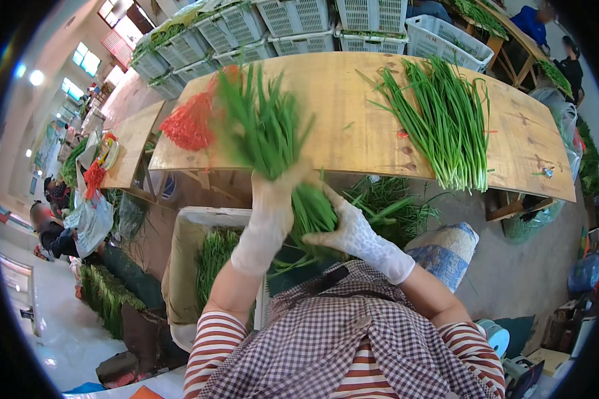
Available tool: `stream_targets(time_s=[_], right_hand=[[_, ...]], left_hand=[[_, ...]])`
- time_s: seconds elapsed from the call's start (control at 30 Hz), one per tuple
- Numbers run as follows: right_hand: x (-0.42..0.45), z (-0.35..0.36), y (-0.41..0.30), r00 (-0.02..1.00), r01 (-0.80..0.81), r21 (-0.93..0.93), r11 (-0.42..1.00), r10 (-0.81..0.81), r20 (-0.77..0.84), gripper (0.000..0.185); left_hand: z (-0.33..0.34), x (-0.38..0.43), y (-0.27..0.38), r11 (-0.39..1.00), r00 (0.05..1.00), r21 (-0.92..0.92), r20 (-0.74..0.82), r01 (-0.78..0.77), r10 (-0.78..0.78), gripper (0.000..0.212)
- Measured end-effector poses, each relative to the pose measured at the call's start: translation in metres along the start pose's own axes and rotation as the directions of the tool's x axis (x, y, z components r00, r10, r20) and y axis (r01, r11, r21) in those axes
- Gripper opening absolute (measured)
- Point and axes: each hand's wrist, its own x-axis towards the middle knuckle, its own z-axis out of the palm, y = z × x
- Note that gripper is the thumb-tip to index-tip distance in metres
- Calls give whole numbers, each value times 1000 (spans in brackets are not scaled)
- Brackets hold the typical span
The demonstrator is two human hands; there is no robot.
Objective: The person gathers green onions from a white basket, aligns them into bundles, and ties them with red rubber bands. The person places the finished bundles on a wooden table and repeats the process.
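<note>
A bunch of green garlic chives [274, 134] is held over the near edge of the wooden table [344, 109], its upper leaves blurred. My left hand [274, 214], in a white glove, grips the middle of the bunch. In a patterned white glove, my right hand [352, 232] curves around its lower part, thumb and fingers on either side. To the right on the table lies a pile of garlic chives [444, 119], white stem ends towards me. Red plastic ties [192, 124] lie in a heap at the table's left, partly behind the leaves.
White plastic crates [299, 20] stand stacked behind the table. Left of my lap is a crate [214, 212] holding greens, with a cloth over its side. Loose leaves [389, 199] cover floor under the table. A woven sack [451, 249] lies right. People [55, 232] sit farther left.
</note>
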Motion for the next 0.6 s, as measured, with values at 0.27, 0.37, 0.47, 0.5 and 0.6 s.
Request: stream_targets(time_s=[0.27, 0.37, 0.47, 0.5, 0.6], right_hand=[[-51, -25, 186, 835, -326, 762, 560, 548, -46, 55], [-67, -5, 128, 731, -417, 909, -9, 590, 342, 72], [-69, -4, 135, 944, -270, 911, 311, 272, 187, 50], [-66, -7, 132, 970, -219, 874, 434, 193, 147, 42], [-71, -2, 142, 991, -137, 703, 698, 91, 102, 38]], left_hand=[[-40, 9, -9, 920, 997, -388, 36, -48, 67, 17], [-42, 3, -12, 955, 993, -282, -94, -91, 67, 24], [-53, -16, 12, 771, 795, -594, 344, -228, 500, 13], [-61, -14, 3, 930, 907, -251, 259, -268, 332, 11], [-51, -17, -3, 992, 974, 128, -225, -7, 36, 16]])
